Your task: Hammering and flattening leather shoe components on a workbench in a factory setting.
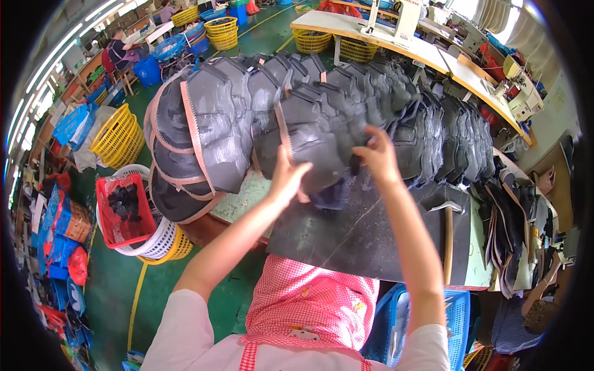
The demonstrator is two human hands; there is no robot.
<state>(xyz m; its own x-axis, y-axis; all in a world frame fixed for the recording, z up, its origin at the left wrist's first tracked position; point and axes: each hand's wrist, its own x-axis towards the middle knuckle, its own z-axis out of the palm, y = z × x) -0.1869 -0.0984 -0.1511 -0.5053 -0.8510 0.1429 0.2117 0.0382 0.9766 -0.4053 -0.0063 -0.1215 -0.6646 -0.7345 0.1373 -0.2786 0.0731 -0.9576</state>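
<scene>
Hands apart in the head view, our left hand (288, 178) is clamped on the lower left edge of a dark panel (315, 148); our right hand (378, 157) is at its right side, too blurred for us to tell whether it grips. The panel is over the far part of the black board (334, 241), between the left stack (226, 142) and the right stack (424, 148). If our left alone bears it, we judge it could sag or twist free. A wide swing could snag a neighbouring stack and slide its layers. Should the pale smears be tacky, surfaces could stick. Our right forearm might nudge the hammer (448, 238).
</scene>
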